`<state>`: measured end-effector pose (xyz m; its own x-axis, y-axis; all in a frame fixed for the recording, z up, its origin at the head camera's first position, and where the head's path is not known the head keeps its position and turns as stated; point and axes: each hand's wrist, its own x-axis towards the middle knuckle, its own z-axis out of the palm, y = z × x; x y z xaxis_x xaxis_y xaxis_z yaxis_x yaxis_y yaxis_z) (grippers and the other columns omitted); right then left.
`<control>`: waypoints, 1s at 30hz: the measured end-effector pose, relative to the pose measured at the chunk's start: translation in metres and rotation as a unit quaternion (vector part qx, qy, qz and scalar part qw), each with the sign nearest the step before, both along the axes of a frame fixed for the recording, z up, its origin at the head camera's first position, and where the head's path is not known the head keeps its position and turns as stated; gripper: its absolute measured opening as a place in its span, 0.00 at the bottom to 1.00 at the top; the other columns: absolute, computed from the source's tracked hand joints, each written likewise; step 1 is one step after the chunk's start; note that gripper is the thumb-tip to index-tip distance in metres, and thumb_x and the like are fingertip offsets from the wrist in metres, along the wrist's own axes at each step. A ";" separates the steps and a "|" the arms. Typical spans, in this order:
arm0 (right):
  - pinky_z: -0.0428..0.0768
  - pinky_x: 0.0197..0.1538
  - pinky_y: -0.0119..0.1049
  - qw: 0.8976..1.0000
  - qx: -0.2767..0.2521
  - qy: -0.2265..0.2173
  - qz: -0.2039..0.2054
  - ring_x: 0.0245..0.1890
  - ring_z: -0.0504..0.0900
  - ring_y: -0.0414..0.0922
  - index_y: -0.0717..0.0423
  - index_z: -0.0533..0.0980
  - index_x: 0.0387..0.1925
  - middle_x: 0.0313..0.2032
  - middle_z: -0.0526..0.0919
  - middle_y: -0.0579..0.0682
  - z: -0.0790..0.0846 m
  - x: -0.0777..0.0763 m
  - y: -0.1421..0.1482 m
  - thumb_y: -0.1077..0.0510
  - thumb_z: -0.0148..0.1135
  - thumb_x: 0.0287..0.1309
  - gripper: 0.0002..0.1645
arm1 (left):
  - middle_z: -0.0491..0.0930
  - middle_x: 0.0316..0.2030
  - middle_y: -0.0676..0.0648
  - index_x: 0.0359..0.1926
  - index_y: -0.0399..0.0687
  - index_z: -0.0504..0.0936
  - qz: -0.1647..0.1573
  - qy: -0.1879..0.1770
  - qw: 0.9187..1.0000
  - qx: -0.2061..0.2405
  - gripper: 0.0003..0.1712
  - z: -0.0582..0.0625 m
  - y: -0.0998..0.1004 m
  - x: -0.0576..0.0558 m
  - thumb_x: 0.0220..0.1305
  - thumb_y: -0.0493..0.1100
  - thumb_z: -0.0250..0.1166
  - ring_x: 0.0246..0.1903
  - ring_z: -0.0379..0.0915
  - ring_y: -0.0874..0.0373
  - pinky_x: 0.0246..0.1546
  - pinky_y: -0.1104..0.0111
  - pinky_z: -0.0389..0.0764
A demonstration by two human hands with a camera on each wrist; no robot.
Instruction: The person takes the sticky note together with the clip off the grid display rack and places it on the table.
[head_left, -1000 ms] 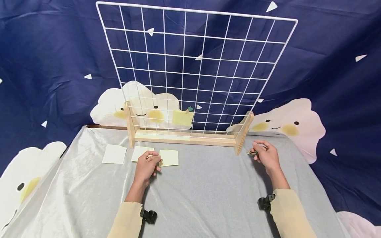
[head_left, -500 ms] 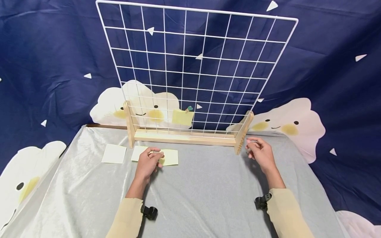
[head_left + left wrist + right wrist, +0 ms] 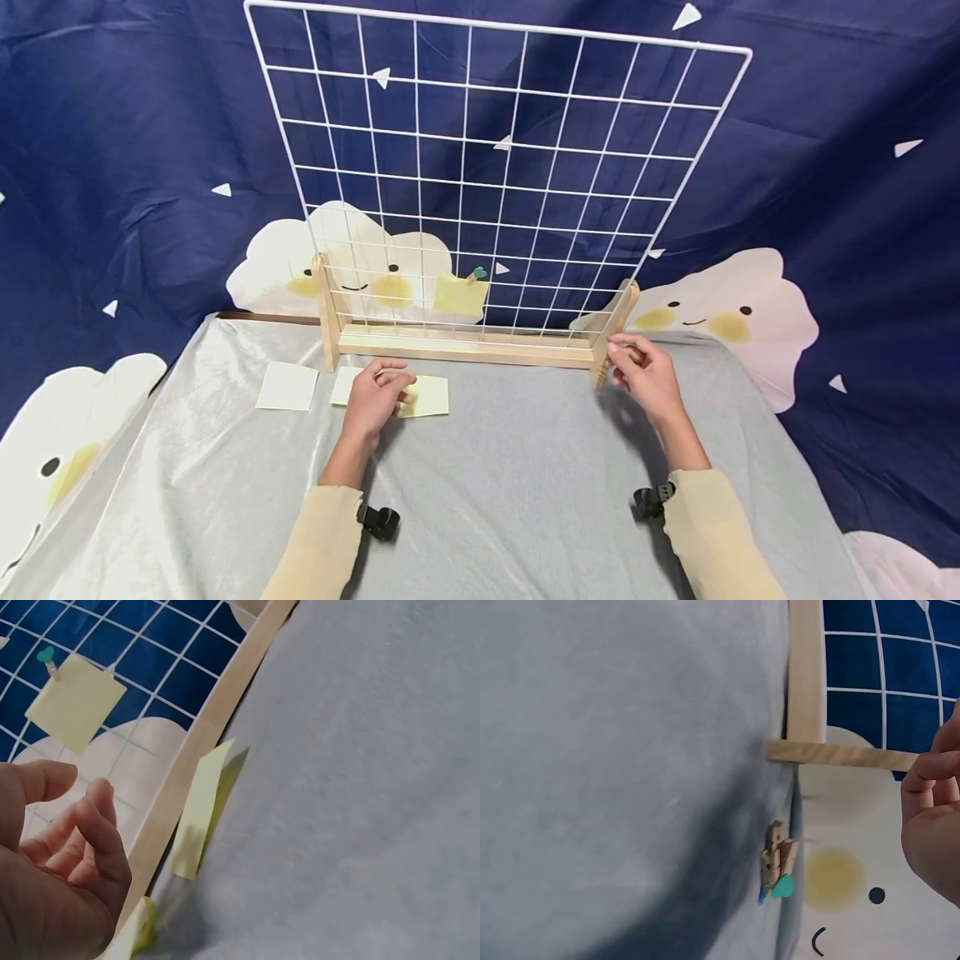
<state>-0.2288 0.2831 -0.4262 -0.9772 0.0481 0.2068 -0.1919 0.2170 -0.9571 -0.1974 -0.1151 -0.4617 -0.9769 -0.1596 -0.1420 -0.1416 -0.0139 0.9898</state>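
In the head view my left hand (image 3: 371, 407) hovers over two pale yellow sticky notes, overlapping the right one (image 3: 431, 396) and the middle one (image 3: 342, 387). Its fingers are loosely curled with nothing between them in the left wrist view. My right hand (image 3: 648, 379) is raised beside the right wooden foot (image 3: 617, 333) of the grid stand, thumb and fingertips close together; I cannot tell whether they hold anything. The right wrist view cuts off those fingertips. Small wooden clothespins (image 3: 772, 859), one with a teal heart, lie on the cloth below that hand.
The white wire grid (image 3: 491, 179) stands upright at the back in its wooden base (image 3: 465, 348). A yellow note (image 3: 459, 297) hangs low on it from a green-heart clothespin (image 3: 477, 274). A whiter note (image 3: 287, 386) lies at left on the grey cloth (image 3: 517, 483).
My right hand has risen from the clothespins and moved left toward the stand's right foot. My left hand has shifted slightly up and right over the notes.
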 end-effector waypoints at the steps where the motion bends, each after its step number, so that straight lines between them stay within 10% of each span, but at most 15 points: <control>1: 0.72 0.21 0.27 1.000 -0.001 0.005 0.001 0.18 0.76 0.37 0.73 0.74 0.54 0.27 0.85 0.51 0.002 0.000 -0.001 0.58 0.61 0.71 0.21 | 0.85 0.45 0.34 0.55 0.36 0.76 -0.001 0.001 1.000 0.002 0.18 0.001 0.000 -0.001 0.67 0.37 0.65 0.27 0.81 0.55 0.23 0.70 0.77; 14: 0.70 0.19 0.26 0.999 -0.018 0.032 0.034 0.17 0.76 0.39 0.63 0.77 0.50 0.26 0.83 0.46 0.020 -0.006 -0.032 0.61 0.61 0.71 0.11 | 0.85 0.35 0.50 0.57 0.39 0.75 -0.019 0.019 0.998 0.059 0.19 0.006 0.003 -0.010 0.67 0.38 0.66 0.26 0.80 0.57 0.20 0.74 0.75; 30: 0.70 0.20 0.30 0.997 -0.019 0.031 0.075 0.17 0.73 0.42 0.62 0.78 0.50 0.27 0.84 0.53 0.033 -0.020 -0.059 0.64 0.61 0.70 0.10 | 0.85 0.45 0.37 0.57 0.38 0.74 -0.022 0.031 0.996 0.079 0.19 0.014 0.010 -0.020 0.68 0.37 0.66 0.23 0.78 0.62 0.19 0.74 0.73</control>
<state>-0.2493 0.2236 -0.3931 -0.9593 -0.0880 0.2682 -0.2787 0.1454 -0.9493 -0.2171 -0.1051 -0.4479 -0.9902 -0.0959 -0.1013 -0.0846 -0.1646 0.9827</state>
